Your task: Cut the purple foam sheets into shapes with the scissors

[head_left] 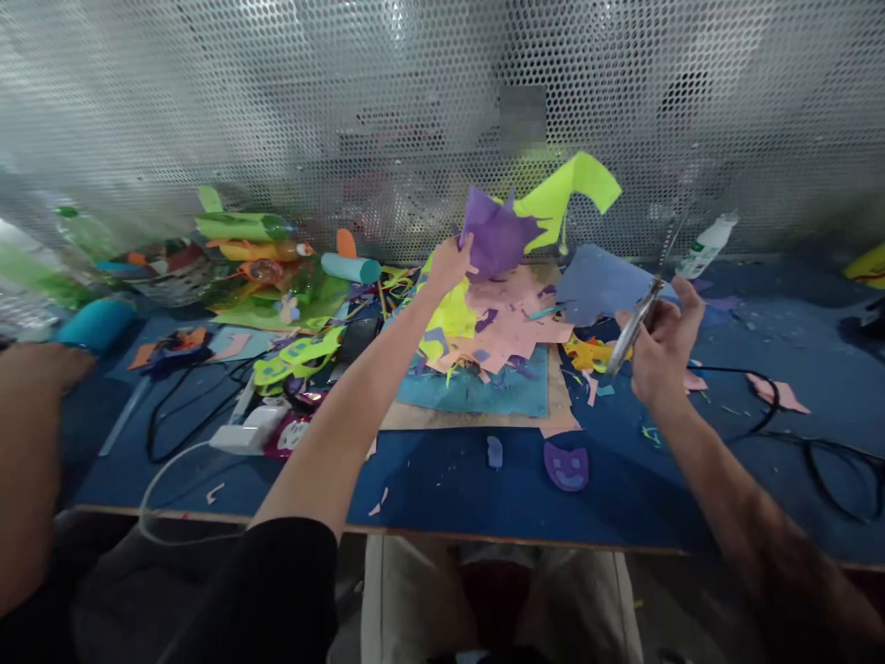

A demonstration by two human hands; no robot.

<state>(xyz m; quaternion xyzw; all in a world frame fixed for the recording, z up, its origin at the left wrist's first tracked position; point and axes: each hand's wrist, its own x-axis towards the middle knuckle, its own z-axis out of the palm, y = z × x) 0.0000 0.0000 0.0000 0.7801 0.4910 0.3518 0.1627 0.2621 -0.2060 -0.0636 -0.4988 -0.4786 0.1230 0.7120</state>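
My left hand [449, 263] is stretched forward and pinches a purple paper piece [494, 235], lifted above the pile of paper scraps [504, 327]. A yellow-green paper shape [571, 194] sticks up just behind it. My right hand [660, 346] is closed round a pair of metal scissors [632, 327], held above the table to the right of the pile. A blue paper sheet [601, 281] lies just beyond the scissors. A purple cut-out face [567, 466] rests on the blue table near the front edge.
Another person's arm [31, 433] reaches in at the far left. Bottles, tubes and coloured craft pieces [255, 249] crowd the back left. Black cables [822, 452] loop at right, a white charger [245, 433] at left. A white bottle [705, 244] stands before the perforated metal wall [415, 111].
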